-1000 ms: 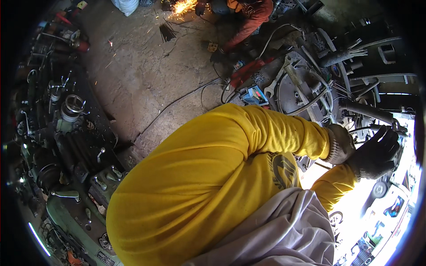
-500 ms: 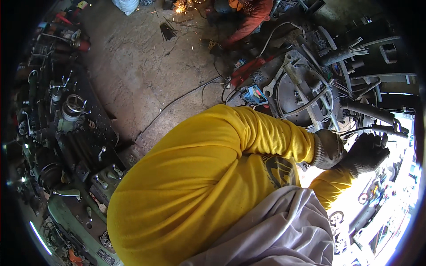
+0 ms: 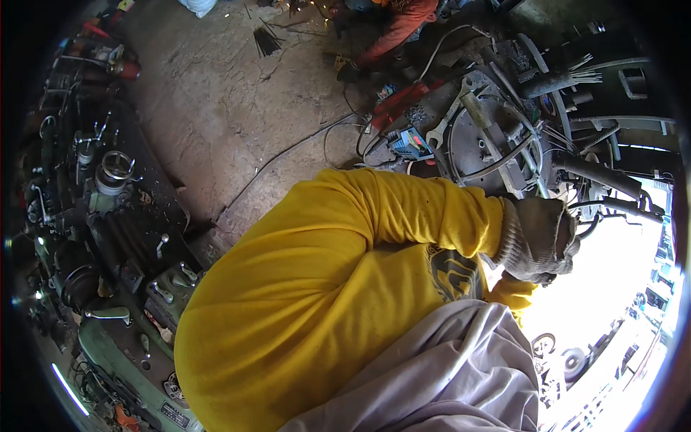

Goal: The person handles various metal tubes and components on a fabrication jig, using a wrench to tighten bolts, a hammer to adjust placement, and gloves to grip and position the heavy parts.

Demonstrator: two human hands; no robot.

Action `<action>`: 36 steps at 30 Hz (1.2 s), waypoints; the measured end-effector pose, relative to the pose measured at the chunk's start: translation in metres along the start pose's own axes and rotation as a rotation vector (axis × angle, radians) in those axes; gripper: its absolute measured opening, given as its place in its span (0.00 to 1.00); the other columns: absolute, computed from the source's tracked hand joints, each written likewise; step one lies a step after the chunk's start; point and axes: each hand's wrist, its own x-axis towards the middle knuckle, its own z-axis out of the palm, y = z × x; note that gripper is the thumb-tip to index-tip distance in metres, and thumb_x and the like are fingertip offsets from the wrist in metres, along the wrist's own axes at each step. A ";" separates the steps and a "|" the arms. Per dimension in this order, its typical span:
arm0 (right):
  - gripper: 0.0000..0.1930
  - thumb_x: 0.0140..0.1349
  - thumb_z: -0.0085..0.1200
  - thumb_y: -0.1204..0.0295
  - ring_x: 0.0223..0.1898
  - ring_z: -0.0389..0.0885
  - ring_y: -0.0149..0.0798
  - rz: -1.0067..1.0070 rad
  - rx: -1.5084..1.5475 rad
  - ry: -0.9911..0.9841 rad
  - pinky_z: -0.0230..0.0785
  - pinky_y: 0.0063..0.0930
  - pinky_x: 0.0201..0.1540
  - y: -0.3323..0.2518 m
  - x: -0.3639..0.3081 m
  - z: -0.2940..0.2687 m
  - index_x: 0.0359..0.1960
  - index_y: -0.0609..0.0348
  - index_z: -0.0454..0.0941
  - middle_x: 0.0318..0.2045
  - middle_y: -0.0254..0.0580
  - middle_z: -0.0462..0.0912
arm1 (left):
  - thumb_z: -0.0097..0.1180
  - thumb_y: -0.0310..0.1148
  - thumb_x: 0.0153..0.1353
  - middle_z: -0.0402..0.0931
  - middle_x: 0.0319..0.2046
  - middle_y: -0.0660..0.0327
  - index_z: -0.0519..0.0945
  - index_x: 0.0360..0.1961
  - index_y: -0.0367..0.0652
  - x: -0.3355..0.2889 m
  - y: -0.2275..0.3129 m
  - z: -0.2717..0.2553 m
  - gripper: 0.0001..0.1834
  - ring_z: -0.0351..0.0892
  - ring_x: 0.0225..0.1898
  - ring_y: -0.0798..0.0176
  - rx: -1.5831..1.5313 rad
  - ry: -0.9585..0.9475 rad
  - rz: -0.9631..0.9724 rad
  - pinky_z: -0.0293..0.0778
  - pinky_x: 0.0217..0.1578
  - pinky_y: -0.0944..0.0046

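My left hand (image 3: pixel 540 241), in a grey knitted glove with a worn, dirty palm area, is at the right beside the round metal work table (image 3: pixel 468 147). Its fingers are curled in, and whatever they may hold is hidden. My right hand is out of sight behind the left glove; only its yellow sleeve (image 3: pixel 512 291) shows below. Just beyond the gloves a dark cable or hose (image 3: pixel 622 207) runs toward the bright opening. On the table lie a large open-end wrench (image 3: pixel 450 119) and a metal ring with bars across it.
A small blue machine (image 3: pixel 410 144) stands beside the table, with cables trailing over the floor (image 3: pixel 237 108). A green lathe (image 3: pixel 108 360) fills the left side. At the top a person in an orange sleeve (image 3: pixel 392 39) works near thin rods (image 3: pixel 266 42). Metal stock crowds the upper right.
My left hand has come forward over my right hand, which was visible in a dark glove before and is now hidden. Sparks near the other person have mostly faded.
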 end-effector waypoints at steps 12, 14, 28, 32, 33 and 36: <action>0.18 0.71 0.44 0.57 0.23 0.63 0.30 0.059 -0.235 -0.013 0.59 0.30 0.30 0.023 -0.010 0.022 0.35 0.60 0.77 0.21 0.31 0.64 | 0.51 0.41 0.60 0.81 0.38 0.54 0.81 0.41 0.49 0.002 -0.021 -0.053 0.13 0.79 0.41 0.49 -0.107 -0.671 -0.205 0.74 0.44 0.52; 0.18 0.71 0.44 0.57 0.24 0.64 0.31 0.052 -0.254 -0.019 0.60 0.30 0.30 0.024 -0.009 0.026 0.35 0.60 0.78 0.22 0.32 0.65 | 0.51 0.41 0.60 0.81 0.39 0.54 0.81 0.43 0.49 0.004 -0.022 -0.063 0.14 0.80 0.42 0.49 -0.124 -0.713 -0.218 0.74 0.45 0.52; 0.15 0.70 0.46 0.60 0.27 0.70 0.35 0.056 -0.365 -0.058 0.65 0.32 0.33 0.032 -0.005 0.044 0.38 0.60 0.78 0.27 0.38 0.71 | 0.54 0.38 0.58 0.82 0.42 0.53 0.83 0.47 0.49 0.001 -0.027 -0.092 0.16 0.81 0.45 0.47 -0.193 -0.703 -0.236 0.75 0.48 0.51; 0.15 0.70 0.47 0.61 0.28 0.71 0.36 0.059 -0.384 -0.066 0.66 0.33 0.33 0.035 -0.006 0.045 0.38 0.61 0.78 0.29 0.40 0.72 | 0.57 0.38 0.55 0.81 0.40 0.55 0.83 0.42 0.50 -0.011 -0.024 -0.068 0.13 0.81 0.43 0.49 -0.016 -0.542 -0.202 0.75 0.46 0.50; 0.15 0.70 0.47 0.61 0.28 0.72 0.36 0.057 -0.383 -0.068 0.66 0.33 0.33 0.036 -0.004 0.045 0.38 0.61 0.78 0.29 0.40 0.73 | 0.57 0.38 0.55 0.81 0.40 0.55 0.83 0.42 0.50 -0.013 -0.025 -0.063 0.13 0.81 0.43 0.49 -0.010 -0.546 -0.202 0.75 0.46 0.50; 0.14 0.70 0.47 0.62 0.29 0.73 0.37 0.054 -0.408 -0.077 0.67 0.34 0.34 0.035 -0.005 0.048 0.39 0.61 0.79 0.30 0.41 0.74 | 0.56 0.38 0.56 0.80 0.38 0.55 0.82 0.39 0.49 -0.015 -0.021 -0.042 0.11 0.81 0.39 0.52 -0.023 -0.473 -0.120 0.75 0.46 0.51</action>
